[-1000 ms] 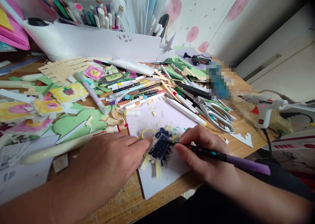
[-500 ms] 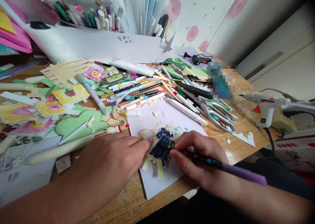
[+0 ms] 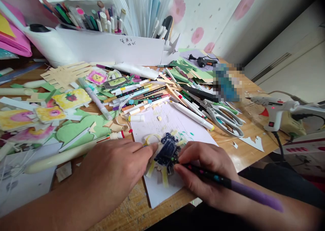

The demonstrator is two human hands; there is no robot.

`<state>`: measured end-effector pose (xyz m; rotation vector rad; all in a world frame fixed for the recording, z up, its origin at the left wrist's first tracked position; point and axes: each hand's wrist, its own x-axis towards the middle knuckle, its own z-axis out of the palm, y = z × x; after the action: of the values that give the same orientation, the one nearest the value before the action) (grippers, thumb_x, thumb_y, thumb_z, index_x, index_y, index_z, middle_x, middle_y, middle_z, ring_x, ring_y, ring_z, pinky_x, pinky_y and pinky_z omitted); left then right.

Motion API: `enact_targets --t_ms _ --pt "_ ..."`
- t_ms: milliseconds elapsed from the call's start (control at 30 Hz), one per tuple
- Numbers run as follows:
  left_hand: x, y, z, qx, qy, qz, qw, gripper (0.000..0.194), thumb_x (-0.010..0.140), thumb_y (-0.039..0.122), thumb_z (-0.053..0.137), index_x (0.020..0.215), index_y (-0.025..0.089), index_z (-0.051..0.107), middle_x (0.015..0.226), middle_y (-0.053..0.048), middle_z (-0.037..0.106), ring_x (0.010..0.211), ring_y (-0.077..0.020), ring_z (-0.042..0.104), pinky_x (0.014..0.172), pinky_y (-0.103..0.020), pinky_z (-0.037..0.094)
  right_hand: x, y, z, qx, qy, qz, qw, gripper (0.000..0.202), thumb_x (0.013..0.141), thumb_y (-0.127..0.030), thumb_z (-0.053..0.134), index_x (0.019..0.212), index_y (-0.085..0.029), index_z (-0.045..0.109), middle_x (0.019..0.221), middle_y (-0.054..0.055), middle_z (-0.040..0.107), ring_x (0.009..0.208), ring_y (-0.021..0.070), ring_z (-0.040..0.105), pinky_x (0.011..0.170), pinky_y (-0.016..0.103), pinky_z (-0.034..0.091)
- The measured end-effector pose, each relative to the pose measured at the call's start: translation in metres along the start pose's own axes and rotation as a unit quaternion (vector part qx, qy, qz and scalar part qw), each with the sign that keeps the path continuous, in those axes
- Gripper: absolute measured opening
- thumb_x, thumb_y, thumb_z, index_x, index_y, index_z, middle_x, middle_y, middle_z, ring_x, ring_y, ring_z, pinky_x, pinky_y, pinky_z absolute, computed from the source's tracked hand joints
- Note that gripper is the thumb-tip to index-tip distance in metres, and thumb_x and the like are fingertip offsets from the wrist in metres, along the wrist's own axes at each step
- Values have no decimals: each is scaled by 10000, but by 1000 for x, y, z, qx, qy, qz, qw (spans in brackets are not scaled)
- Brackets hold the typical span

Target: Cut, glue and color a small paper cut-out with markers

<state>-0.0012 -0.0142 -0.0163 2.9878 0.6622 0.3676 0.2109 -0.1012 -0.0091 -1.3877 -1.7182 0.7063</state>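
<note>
My right hand [image 3: 208,173] grips a marker pen [image 3: 220,178], black with coloured dots and a purple end. Its tip meets the lower right part of a paper cutout [image 3: 166,151], which has a dark blue middle and pale yellow strips around it. From the other side, my left hand [image 3: 122,166] holds the cutout's left edge, fingers closed together with the index finger and thumb at it; the fingertips' undersides are hidden. Beneath the cutout lies a white sheet [image 3: 149,122] with green ink marks near its right side.
Several markers and paper scraps cover the table behind the sheet. Scissors [image 3: 223,117] lie to the right, near a white glue gun [image 3: 276,111] with a cord. Painted paper pieces [image 3: 72,97] and green cutouts [image 3: 81,128] lie left. A white pen box [image 3: 114,48] stands behind.
The pen tip has shifted slightly down on the dark blue area, and the pen's purple end has swung lower right. My left hand has stayed almost in place on the cutout.
</note>
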Motion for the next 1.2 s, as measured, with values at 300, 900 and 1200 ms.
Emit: enact_targets --t_ms 300,900,1200 --pt "2 0 -2 -2 0 -7 1000 382 969 194 340 889 189 713 675 -48 707 597 -242 674 538 -387 534 -3 2 -1 2 6 -7 1000 135 834 -178 650 785 -235 537 633 -31 601 523 116 544 475 218 432" --pt "-1 -1 1 0 15 3 1000 383 953 188 322 977 197 704 675 -46 703 591 -252 678 513 -388 536 -6 2 -5 -40 77 8 996 170 839 -139 617 756 -238 507 584 -41 563 470 106 506 441 217 392" --pt "-1 -4 1 4 15 8 1000 375 958 200 337 984 205 711 681 -41 703 611 -240 679 541 -370 541 -9 1 -6 -18 42 -9 999 157 834 -134 619 776 -230 510 619 -31 579 499 102 518 462 208 407"
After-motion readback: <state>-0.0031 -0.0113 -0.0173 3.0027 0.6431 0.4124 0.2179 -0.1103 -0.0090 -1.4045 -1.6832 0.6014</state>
